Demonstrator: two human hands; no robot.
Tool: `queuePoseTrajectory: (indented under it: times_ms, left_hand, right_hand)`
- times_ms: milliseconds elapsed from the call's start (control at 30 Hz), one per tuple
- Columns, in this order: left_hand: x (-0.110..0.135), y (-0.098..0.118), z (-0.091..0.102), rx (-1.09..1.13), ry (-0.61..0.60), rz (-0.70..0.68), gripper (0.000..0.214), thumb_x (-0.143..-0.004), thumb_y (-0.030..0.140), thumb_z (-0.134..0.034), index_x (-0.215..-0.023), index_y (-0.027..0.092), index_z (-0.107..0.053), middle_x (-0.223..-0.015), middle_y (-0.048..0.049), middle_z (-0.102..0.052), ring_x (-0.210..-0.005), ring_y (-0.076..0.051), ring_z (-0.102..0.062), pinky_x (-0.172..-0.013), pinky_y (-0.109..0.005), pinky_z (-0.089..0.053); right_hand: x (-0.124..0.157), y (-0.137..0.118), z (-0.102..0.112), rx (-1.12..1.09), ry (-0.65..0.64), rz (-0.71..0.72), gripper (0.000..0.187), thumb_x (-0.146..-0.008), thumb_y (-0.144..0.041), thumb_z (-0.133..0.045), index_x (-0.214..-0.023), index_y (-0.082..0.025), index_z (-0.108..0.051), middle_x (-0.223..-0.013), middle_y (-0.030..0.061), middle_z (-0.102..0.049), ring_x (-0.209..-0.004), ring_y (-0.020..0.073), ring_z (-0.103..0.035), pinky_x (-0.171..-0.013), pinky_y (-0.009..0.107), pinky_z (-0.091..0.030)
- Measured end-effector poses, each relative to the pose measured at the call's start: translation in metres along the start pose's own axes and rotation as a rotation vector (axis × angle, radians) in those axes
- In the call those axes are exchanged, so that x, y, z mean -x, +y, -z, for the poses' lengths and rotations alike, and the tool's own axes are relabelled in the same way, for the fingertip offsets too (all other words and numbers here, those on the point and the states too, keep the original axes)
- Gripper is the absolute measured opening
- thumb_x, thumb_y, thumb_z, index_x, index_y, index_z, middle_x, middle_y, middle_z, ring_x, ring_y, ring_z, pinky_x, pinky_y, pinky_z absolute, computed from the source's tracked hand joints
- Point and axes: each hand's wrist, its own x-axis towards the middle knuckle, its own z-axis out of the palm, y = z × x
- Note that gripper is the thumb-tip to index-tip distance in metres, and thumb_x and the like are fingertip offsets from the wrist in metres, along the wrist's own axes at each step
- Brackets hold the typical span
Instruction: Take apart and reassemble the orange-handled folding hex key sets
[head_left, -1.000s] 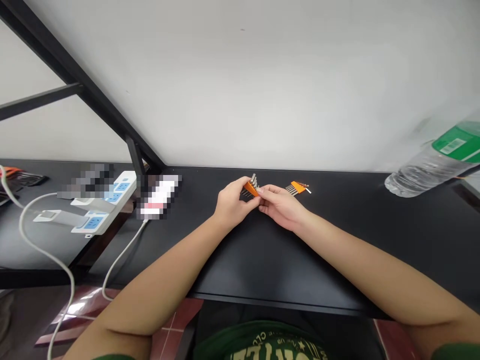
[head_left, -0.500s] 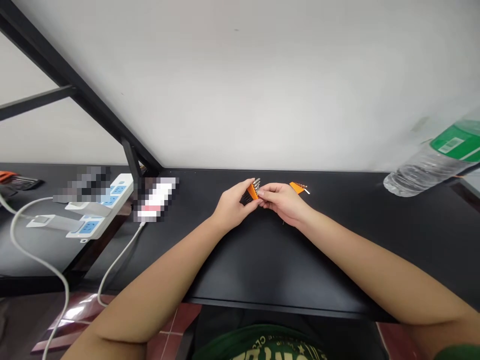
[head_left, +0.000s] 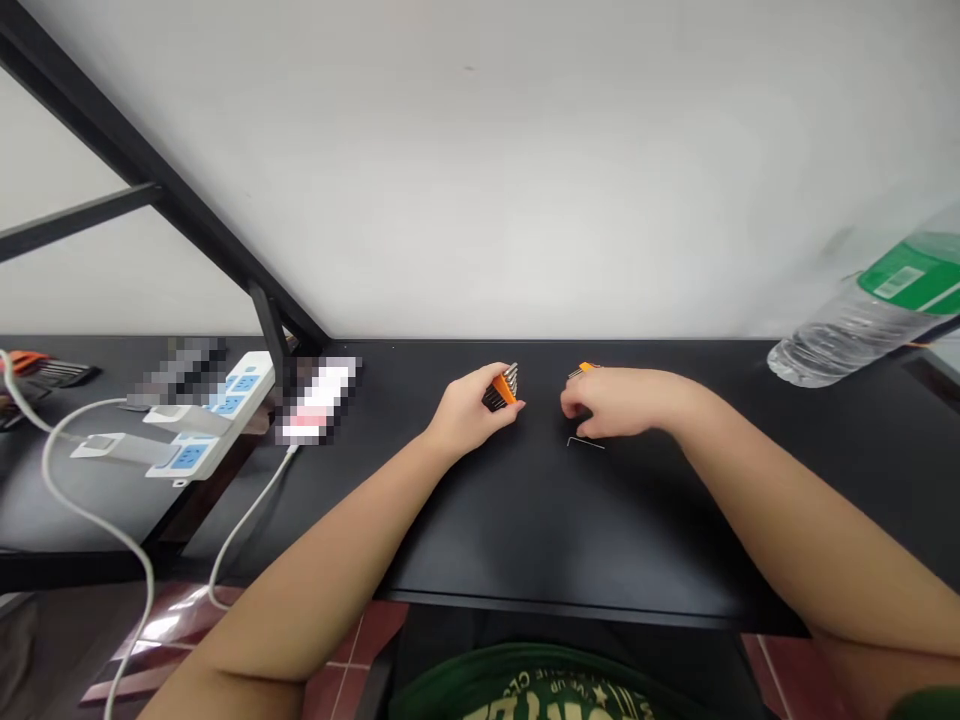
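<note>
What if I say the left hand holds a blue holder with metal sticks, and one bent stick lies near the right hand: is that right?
Not quite: the holder is orange, not blue, as the head view shows. The left hand holds it, with metal sticks, and one bent stick lies near the right hand.

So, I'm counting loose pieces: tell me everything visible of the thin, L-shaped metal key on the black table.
The thin, silvery, L-shaped metal-looking key has one long straight shaft and a short bent end at image left. It lies on the smooth black table beside the right hand; whether they touch is unclear.
</note>
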Motion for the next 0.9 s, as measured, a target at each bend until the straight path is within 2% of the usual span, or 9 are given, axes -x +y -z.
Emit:
queuePoseTrajectory:
  times_ms: [67,167,300,367,433,533,600,733,900]
  left_hand:
    - [-0.001,-0.003,-0.002,0.042,0.019,0.026,0.048,-0.081,0.04,-0.079,-0.122,0.022,-0.064,-0.105,-0.0039,-0.077,-0.093,-0.02,-0.075,-0.094,-0.035,-0.061]
    - [-0.003,-0.005,-0.003,0.098,0.052,0.056,0.046,-0.079,0.038,-0.079,-0.119,0.021,-0.063,-0.102,-0.0035,-0.077,-0.093,-0.02,-0.076,-0.095,-0.036,-0.062]
    - [-0.004,-0.006,-0.002,0.148,0.079,0.065,0.045,-0.079,0.036,-0.079,-0.118,0.021,-0.062,-0.103,-0.0036,-0.077,-0.093,-0.019,-0.076,-0.095,-0.036,-0.062]
    - [-0.004,-0.007,-0.001,0.145,0.082,0.065,0.047,-0.079,0.037,-0.08,-0.119,0.021,-0.062,-0.105,-0.004,-0.077,-0.096,-0.019,-0.076,-0.097,-0.037,-0.062]
    - [-0.004,-0.008,-0.001,0.123,0.082,0.066,0.047,-0.079,0.037,-0.08,-0.12,0.021,-0.062,-0.108,-0.0048,-0.077,-0.099,-0.02,-0.076,-0.1,-0.038,-0.061]
    - [-0.004,-0.007,-0.001,0.12,0.092,0.07,0.055,-0.08,0.036,-0.08,-0.128,0.021,-0.058,-0.12,-0.0076,-0.075,-0.112,-0.023,-0.074,-0.105,-0.039,-0.058]
    - [-0.003,-0.005,-0.002,0.136,0.09,0.073,0.067,-0.08,0.035,-0.08,-0.138,0.022,-0.051,-0.126,-0.0078,-0.074,-0.117,-0.022,-0.073,-0.107,-0.039,-0.057]
    - [-0.001,-0.002,-0.002,0.074,0.09,0.067,0.076,-0.08,0.032,-0.08,-0.147,0.025,-0.044,-0.127,-0.0054,-0.074,-0.116,-0.021,-0.073,-0.107,-0.035,-0.057]
    - [0.001,-0.001,0.0,-0.026,0.115,0.047,0.075,-0.08,0.031,-0.079,-0.148,0.024,-0.047,-0.126,-0.0047,-0.075,-0.114,-0.02,-0.074,-0.101,-0.03,-0.059]
  right_hand:
    - [0.005,-0.009,-0.008,0.081,-0.024,-0.048,0.011,-0.067,-0.013,-0.075,-0.069,-0.022,-0.069,-0.078,0.0055,-0.068,-0.058,0.0156,-0.054,-0.056,0.031,-0.036]
    - [0.0,-0.026,-0.024,0.197,-0.062,-0.094,0.028,-0.064,-0.002,-0.071,-0.05,-0.018,-0.053,-0.062,0.0063,-0.059,-0.052,0.0152,-0.051,-0.055,0.032,-0.034]
    - [-0.01,-0.029,-0.028,0.16,0.035,-0.056,0.025,-0.066,-0.003,-0.067,-0.055,-0.019,-0.052,-0.067,0.0072,-0.063,-0.058,0.018,-0.058,-0.056,0.031,-0.036]
    - [-0.014,-0.022,-0.023,-0.02,0.114,-0.013,0.016,-0.07,-0.009,-0.067,-0.065,-0.02,-0.058,-0.071,0.0046,-0.066,-0.062,0.0185,-0.062,-0.057,0.03,-0.04]
    - [-0.018,-0.015,-0.021,-0.355,0.186,0.025,0.011,-0.074,-0.014,-0.066,-0.079,-0.023,-0.061,-0.073,0.0004,-0.067,-0.06,0.0173,-0.064,-0.057,0.029,-0.045]
    - [-0.027,-0.011,-0.027,-0.924,0.281,0.117,0.026,-0.079,-0.023,-0.071,-0.104,-0.023,-0.064,-0.077,-0.0021,-0.067,-0.058,0.0158,-0.067,-0.057,0.031,-0.054]
    - [-0.034,-0.013,-0.034,-1.132,0.37,0.174,0.035,-0.078,-0.029,-0.078,-0.109,-0.02,-0.067,-0.08,-0.0002,-0.069,-0.062,0.0162,-0.07,-0.062,0.033,-0.059]
    - [-0.044,-0.023,-0.048,-1.235,0.533,0.214,0.034,-0.075,-0.039,-0.085,-0.096,-0.017,-0.069,-0.077,0.0025,-0.073,-0.071,0.0189,-0.074,-0.072,0.035,-0.063]
    - [-0.043,-0.03,-0.053,-1.147,0.691,0.267,0.032,-0.078,-0.043,-0.084,-0.093,-0.019,-0.071,-0.085,0.0029,-0.074,-0.074,0.0182,-0.074,-0.075,0.035,-0.064]
